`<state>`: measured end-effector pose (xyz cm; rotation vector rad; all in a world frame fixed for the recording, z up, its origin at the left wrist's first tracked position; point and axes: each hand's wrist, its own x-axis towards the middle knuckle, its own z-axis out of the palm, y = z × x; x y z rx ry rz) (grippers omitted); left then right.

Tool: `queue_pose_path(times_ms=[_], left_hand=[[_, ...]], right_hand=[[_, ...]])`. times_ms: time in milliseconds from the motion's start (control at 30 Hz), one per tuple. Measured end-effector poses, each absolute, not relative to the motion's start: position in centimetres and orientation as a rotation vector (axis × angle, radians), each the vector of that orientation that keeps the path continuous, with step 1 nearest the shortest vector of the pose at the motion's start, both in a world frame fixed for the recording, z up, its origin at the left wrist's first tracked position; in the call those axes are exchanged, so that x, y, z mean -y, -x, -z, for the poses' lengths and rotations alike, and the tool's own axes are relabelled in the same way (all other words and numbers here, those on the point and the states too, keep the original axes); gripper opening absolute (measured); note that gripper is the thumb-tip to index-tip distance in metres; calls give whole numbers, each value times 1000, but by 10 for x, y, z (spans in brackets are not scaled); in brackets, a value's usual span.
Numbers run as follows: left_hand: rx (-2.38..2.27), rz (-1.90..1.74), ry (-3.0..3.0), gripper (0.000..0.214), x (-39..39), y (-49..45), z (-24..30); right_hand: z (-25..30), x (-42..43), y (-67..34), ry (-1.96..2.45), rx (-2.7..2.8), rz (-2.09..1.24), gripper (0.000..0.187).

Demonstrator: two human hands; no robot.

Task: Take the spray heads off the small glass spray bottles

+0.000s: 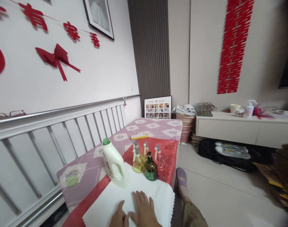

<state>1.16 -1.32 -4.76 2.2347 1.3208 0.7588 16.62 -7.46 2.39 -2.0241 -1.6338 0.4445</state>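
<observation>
My right hand (pixel 144 208) lies flat with fingers stretched on a white cloth (pixel 99 208) with a scalloped edge. Beside it is my left hand (pixel 120 217), its index finger extended and its other fingers partly out of view; nothing shows in it. Just beyond them stands a large pale green jug (pixel 114 165), uncapped, with a green pouring neck. A dark brown pump bottle (pixel 150 168) with a green label is to its right. Around that bottle stand several clear spray bottles, among them a yellowish one (pixel 138 164) and a pinkish one (pixel 160 159).
A green cap (pixel 71 180) lies on the purple patterned tablecloth (pixel 87 171) at left. Under the bottles is a red cloth (pixel 172 148); a yellow and white box (pixel 138 136) lies behind. A radiator (pixel 77 132) borders the left side, a low white cabinet (pixel 224 126) the right.
</observation>
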Motion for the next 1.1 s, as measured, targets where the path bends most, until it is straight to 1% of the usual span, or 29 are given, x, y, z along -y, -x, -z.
queue_pose_path(times_ms=[67, 167, 367, 500, 600, 700, 833, 967, 1100], left_hand=[[-1287, -694, -2188, 61, 13, -14, 20], [-1368, -678, -2172, 67, 16, -23, -39], [-1484, -847, -2278, 74, 22, -51, -156], [-1623, -856, -2457, 73, 21, -65, -209], [-1709, -853, -2555, 70, 23, -72, -238], [-1740, -830, -2600, 67, 29, -75, -257], [-1727, -847, -2661, 64, 34, -79, -263], [-1726, -815, -2632, 65, 32, -80, -248], [-1642, -739, -2580, 69, 28, -71, -212]], right_hand=[[-38, 73, -174, 2028, 1577, -406, 69], [-69, 68, -192, 2036, 1498, -302, 63], [-152, 60, -224, 2104, 1478, 37, 70], [-195, 61, -233, 2100, 1466, 238, 72], [-217, 65, -234, 2096, 1451, 318, 70], [-232, 71, -229, 2089, 1456, 369, 67], [-240, 77, -223, 2064, 1456, 400, 69], [-230, 75, -222, 2070, 1477, 370, 70], [-206, 73, -222, 2119, 1537, 185, 71]])
